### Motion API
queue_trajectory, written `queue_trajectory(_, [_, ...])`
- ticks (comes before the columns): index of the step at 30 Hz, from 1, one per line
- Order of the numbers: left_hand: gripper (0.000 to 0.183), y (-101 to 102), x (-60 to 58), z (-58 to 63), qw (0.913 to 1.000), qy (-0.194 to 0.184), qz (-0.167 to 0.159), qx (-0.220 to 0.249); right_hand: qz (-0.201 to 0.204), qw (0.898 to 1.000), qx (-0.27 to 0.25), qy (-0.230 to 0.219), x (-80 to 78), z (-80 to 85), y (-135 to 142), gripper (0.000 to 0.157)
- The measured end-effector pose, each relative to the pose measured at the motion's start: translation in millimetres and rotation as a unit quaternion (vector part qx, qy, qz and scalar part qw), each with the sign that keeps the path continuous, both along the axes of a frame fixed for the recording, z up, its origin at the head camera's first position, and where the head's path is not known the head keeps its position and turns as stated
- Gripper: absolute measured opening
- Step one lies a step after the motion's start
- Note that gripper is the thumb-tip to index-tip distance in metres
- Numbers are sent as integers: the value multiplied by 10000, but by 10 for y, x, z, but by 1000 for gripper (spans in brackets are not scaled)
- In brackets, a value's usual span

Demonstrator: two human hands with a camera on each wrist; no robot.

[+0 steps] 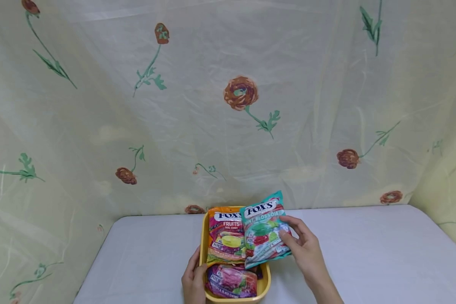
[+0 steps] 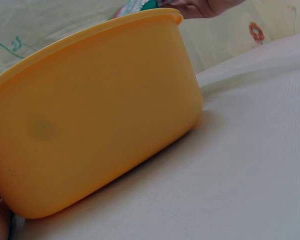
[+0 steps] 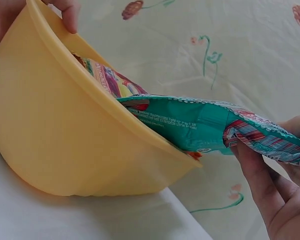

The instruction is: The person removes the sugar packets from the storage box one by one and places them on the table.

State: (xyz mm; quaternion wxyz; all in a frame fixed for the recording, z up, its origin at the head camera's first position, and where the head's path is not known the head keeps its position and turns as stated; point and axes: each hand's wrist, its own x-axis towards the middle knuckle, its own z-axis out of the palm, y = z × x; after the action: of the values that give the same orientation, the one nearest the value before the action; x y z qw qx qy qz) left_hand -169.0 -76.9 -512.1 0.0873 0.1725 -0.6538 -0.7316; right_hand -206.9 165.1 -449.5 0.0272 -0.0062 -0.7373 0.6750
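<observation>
Teal candy packet (image 1: pixel 264 232), one: over the yellow tub's (image 2: pixel 100 110) right side, immediately left of the right hand (image 1: pixel 305 247), the nearer, which pinches its right edge. Long axis: roughly near-to-far. Left hand (image 1: pixel 193 276): grips the tub's left rim. Orange packet (image 1: pixel 227 242), purple packet (image 1: pixel 233 281): inside tub.

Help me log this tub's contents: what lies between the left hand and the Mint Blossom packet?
In the head view, a side of the yellow tub and the orange Fruits packet lie between the left hand and the Mint Blossom packet.
</observation>
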Motion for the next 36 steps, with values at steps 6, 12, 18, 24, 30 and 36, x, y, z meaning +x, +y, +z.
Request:
queue_trajectory(6, [51, -1, 2, 4, 9999, 67, -49, 114, -43, 10000, 47, -57, -3, 6, 36, 43])
queue_trajectory(12, [52, 2, 5, 17, 10000, 4, -48, 29, -46, 9999, 76, -83, 2, 25, 76, 43])
queue_trajectory(18, [52, -3, 11, 13, 9999, 21, -77, 107, -49, 10000, 56, -32, 1, 29, 115, 44])
queue_trajectory(24, [52, -9, 16, 13, 9998, 91, -100, 120, -113, 9999, 75, 101, -2, 24, 155, 44])
queue_trajectory(30, [52, -12, 11, 6, 9998, 86, -114, 110, -173, 9997, 49, 194, -5, 21, 192, 44])
queue_trajectory(36, [52, -12, 4, 3, 9999, 11, -121, 27, -181, 9993, -51, 335, -12, 10, 252, 45])
